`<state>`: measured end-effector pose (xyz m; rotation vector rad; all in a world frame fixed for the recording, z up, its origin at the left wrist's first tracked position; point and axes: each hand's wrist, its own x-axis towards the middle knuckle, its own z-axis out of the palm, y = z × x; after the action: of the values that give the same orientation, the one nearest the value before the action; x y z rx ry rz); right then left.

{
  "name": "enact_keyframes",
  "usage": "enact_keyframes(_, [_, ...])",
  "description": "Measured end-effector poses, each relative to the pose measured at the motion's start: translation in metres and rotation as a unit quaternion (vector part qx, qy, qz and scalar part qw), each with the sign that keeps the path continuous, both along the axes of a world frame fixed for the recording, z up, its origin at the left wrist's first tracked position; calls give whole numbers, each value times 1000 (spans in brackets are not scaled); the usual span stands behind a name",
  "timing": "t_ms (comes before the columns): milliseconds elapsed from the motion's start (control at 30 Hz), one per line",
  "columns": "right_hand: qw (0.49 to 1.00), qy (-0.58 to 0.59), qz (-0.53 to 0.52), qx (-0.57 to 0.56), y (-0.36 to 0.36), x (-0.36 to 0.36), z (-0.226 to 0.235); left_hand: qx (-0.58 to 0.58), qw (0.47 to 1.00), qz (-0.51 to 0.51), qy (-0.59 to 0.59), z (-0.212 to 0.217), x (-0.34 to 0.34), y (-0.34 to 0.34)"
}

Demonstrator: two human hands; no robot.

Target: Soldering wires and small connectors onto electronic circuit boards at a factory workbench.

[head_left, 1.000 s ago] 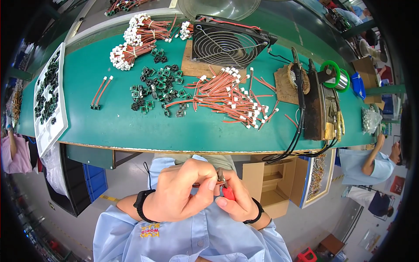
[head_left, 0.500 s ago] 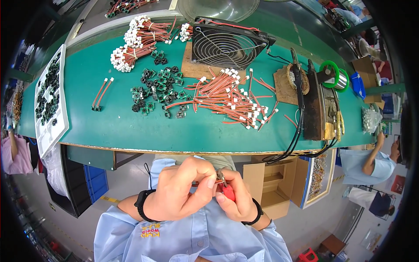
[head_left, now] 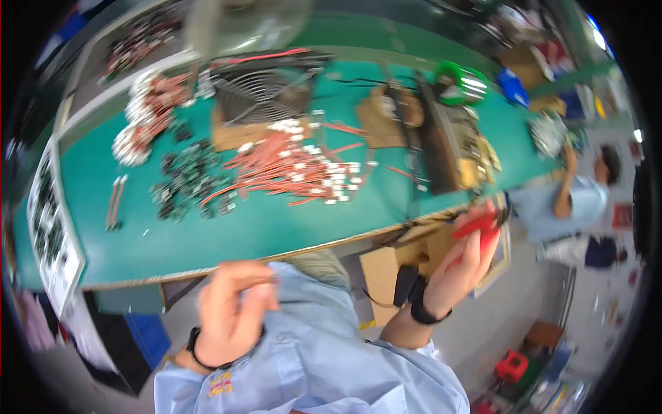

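Fingers (head_left: 483,231) of my right hand (head_left: 463,265) were wrapped around the red handles of a small hand tool (head_left: 483,224), which I held up off the right end of the desk (head_left: 276,228), just past its front edge and well apart from my other hand. My left hand (head_left: 233,310) sat low, close to my chest over my light blue shirt (head_left: 324,359), its fingers (head_left: 258,272) curled in and pressed together at the tips; the blur kept me from telling whether anything small was pinched between them. Each wrist wore a dark band. On the green desk, a loose heap of red wires with white connectors (head_left: 296,169) lay near the middle, with a scatter of small dark ring-shaped parts (head_left: 189,183) just to its left and a second bundle of white-tipped wires (head_left: 148,121) farther back on the left. A wire fan guard (head_left: 265,86) lay behind the heap. A green tape roll (head_left: 452,76) sat at the far right. Another person in a blue shirt (head_left: 572,196) was beyond the desk's right end.
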<state>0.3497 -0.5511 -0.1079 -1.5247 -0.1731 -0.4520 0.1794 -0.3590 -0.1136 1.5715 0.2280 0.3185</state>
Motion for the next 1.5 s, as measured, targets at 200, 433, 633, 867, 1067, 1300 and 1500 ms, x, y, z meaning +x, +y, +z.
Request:
enact_keyframes(200, [904,-33,-196,-380,-128,113,-49,10,998,44,41,8,-1,4])
enact_keyframes(433, [849,-52,-235,-470,-194,213,-105,-12,998,34,43,22,10,-4])
enact_keyframes(633, [932,-111,-242,-247,-120,139,-39,62,997,27,29,8,15,5])
enact_keyframes(867, [888,86,439,-104,20,-43,-18,19,999,24,30,-1,21,2])
enact_keyframes(1067, [806,264,529,36,60,-75,-31,87,995,37,-14,-11,14,6])
enact_keyframes(1300, [841,158,494,-150,66,-71,-41,172,976,135,-4,-18,-6,24])
enact_keyframes(1500, [879,226,410,-93,66,-68,-37,243,913,313,94,-34,-42,90])
